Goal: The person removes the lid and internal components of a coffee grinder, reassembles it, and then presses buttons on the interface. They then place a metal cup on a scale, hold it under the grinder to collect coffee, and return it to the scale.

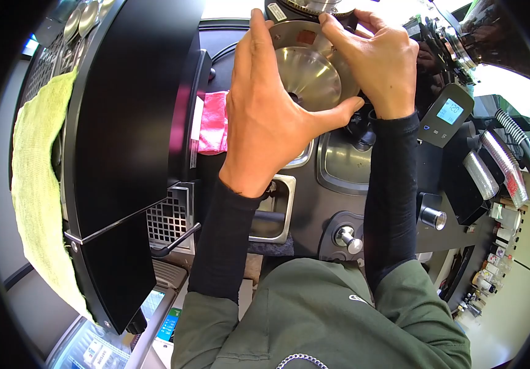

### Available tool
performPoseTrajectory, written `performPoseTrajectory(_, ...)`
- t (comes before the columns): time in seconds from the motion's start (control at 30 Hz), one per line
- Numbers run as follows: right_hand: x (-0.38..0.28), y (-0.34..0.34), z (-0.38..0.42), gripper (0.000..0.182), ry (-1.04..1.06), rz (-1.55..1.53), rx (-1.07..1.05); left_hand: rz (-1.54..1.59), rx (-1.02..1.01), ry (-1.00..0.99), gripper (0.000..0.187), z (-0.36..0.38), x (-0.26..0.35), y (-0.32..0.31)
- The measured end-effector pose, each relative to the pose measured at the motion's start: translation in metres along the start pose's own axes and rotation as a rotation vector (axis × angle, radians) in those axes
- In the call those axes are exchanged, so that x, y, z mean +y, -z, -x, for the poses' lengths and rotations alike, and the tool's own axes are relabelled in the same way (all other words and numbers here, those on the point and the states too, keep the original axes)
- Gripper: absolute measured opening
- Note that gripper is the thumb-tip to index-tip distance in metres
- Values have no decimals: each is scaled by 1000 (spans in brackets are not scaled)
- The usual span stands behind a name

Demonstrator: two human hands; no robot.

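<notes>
A steel funnel-shaped bowl (pixel 308 67) with a reddish-brown patch on its inner wall lies between my hands at the top of the view. My left hand (pixel 268 117) spreads around its left and near side, fingers straight, thumb stretched across the near rim. Whether the palm touches the rim is hard to tell. My right hand (pixel 378 61) has thumb and fingers closed at the edge of a black ringed part (pixel 292 13) with a shiny metal middle, just beyond the bowl. Some right fingertips are hidden behind it.
At right stand a device with a lit display (pixel 450 112), stacked cups (pixel 503 163) and a tamper (pixel 349 240). A pink cloth (pixel 213 126) and metal container (pixel 274 212) sit on the counter. The tall black machine (pixel 126 117) carries a yellow-green cloth (pixel 40 166) at left.
</notes>
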State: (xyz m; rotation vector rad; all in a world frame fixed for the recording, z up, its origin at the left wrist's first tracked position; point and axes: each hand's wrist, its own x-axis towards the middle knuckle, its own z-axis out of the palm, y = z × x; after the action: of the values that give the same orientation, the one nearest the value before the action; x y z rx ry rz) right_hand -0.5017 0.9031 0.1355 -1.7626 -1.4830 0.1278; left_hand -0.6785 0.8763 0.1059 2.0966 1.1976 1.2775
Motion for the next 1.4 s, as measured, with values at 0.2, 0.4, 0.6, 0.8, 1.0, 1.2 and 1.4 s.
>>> performPoseTrajectory(0.2, -30, 6, 0, 27, 53, -146, 36, 0, 51, -56, 138, 0, -1, -2)
performPoseTrajectory(0.4, -27, 5, 1, 29, 62, -157, 36, -41, 73, -94, 138, 0, -1, -2)
performPoseTrajectory(0.6, -29, 5, 2, 30, 44, -187, 18, -19, 68, -64, 138, 1, -3, -3)
performPoseTrajectory(0.8, -26, -1, 1, 33, 137, -109, 129, -23, 32, -2, 138, 1, 1, -1)
performPoseTrajectory(1.0, -21, -2, 3, 32, 125, -95, 119, -22, 60, -31, 138, -1, 8, 2)
performPoseTrajectory(1.2, 7, -5, -3, 51, -284, -789, 101, -76, 33, 4, 139, 4, -2, -3)
performPoseTrajectory(1.4, 121, -67, -96, 42, -391, -1504, -21, 20, 125, -62, 137, 5, -2, -9)
